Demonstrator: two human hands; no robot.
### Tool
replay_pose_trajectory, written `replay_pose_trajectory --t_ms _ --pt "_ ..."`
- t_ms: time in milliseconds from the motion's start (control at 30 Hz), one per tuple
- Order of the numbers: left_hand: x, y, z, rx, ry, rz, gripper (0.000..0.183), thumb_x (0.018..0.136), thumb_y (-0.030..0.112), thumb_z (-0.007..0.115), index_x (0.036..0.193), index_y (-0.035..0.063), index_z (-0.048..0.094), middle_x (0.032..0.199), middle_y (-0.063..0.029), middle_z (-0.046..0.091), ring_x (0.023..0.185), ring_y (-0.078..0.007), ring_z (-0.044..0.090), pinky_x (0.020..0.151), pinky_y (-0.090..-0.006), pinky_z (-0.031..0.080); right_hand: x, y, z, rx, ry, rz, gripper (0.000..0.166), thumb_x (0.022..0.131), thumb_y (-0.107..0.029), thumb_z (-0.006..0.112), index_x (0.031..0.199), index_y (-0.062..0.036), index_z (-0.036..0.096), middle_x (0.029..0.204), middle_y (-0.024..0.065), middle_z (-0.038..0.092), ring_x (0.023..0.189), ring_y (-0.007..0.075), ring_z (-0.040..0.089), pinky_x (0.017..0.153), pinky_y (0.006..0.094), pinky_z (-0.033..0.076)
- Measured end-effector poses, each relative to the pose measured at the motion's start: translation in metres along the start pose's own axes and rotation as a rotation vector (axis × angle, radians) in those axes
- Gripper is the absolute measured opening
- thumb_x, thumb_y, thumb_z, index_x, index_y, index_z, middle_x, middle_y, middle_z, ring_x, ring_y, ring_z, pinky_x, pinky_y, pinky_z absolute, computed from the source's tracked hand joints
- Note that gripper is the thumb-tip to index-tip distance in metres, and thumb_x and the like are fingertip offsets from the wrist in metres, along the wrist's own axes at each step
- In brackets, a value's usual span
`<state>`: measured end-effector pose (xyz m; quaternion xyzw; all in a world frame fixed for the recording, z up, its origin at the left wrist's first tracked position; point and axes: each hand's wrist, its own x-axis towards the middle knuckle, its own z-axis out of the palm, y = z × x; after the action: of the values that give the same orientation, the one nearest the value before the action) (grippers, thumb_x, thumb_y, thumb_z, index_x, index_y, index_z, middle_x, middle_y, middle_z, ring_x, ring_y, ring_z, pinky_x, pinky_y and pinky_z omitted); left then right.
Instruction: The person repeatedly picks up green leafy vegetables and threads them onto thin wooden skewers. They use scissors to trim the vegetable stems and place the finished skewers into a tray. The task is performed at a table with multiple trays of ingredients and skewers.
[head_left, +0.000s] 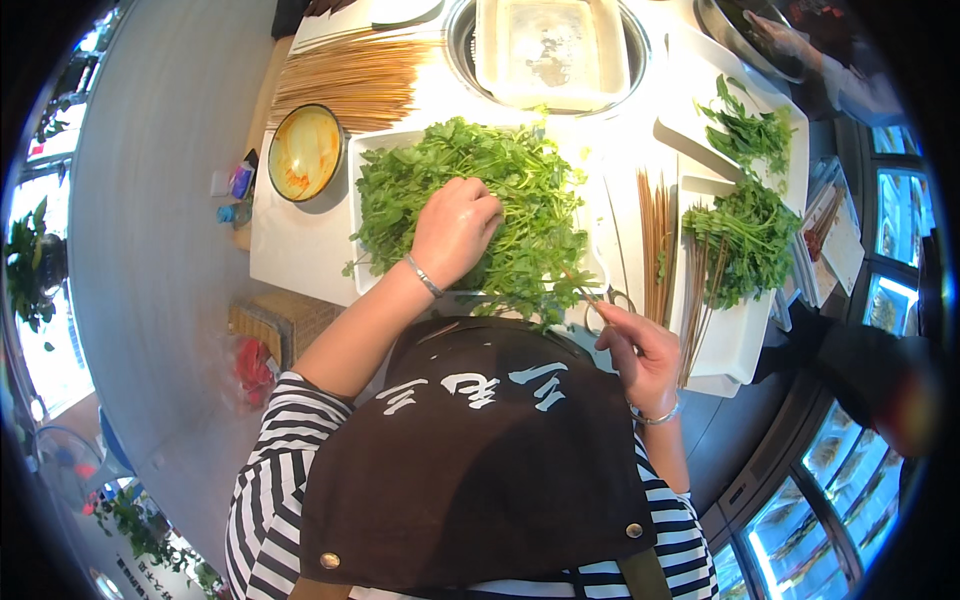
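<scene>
A white tray before me is heaped with leafy coriander, some of it hanging over the near edge. My left hand rests in the middle of the heap, fingers curled down. Its fingertips are hidden, so whether it grips any stems cannot be told. In my right hand, thumb and fingers pinch a thin bamboo skewer that points up and left over the tray's near right corner. The skewer's far end lies against coriander leaves. Just beyond that hand are scissors handles, partly hidden.
Loose skewers lie right of the coriander. A white tray holds skewered greens. More skewers, a bowl and a basin stand at the back. Another person's gloved hand is in a metal bowl.
</scene>
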<state>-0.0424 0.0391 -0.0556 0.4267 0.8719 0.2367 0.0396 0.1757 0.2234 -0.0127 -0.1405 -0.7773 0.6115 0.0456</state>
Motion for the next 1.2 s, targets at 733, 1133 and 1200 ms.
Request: replay_pose_trajectory --t_ms 733,1133,1200 --pt "-0.020 0.054 -0.073 -1.322 0.075 -0.305 0.015 0.086 0.002 0.063 0.100 -0.0007 0.063 0.098 -0.0094 0.063 0.082 -0.0132 0.059 0.072 -0.0246 0.047 0.037 -0.037 0.020 0.033 -0.060 -0.128 0.037 0.080 0.005 0.055 0.114 -0.0069 0.065 0.072 0.0067 0.064 0.064 0.0165 0.064 0.061 0.0255 0.050" --pt "-0.020 0.048 -0.067 -1.597 0.034 -0.390 0.011 0.084 0.012 0.068 0.091 0.0047 0.063 0.094 -0.0065 0.059 0.083 -0.0145 0.054 0.072 -0.0260 0.045 0.036 -0.042 0.016 -0.023 -0.104 -0.115 0.035 0.080 0.004 0.055 0.113 -0.0066 0.065 0.069 0.0055 0.063 0.061 0.0158 0.061 0.058 0.0252 0.048" --pt "-0.020 0.048 -0.068 -1.606 0.026 -0.394 0.012 0.084 0.013 0.069 0.090 0.0049 0.063 0.094 -0.0069 0.058 0.083 -0.0153 0.053 0.073 -0.0265 0.044 0.036 -0.043 0.016 -0.021 -0.112 -0.108 0.035 0.080 0.004 0.055 0.113 -0.0065 0.065 0.068 0.0054 0.062 0.060 0.0157 0.061 0.057 0.0253 0.048"
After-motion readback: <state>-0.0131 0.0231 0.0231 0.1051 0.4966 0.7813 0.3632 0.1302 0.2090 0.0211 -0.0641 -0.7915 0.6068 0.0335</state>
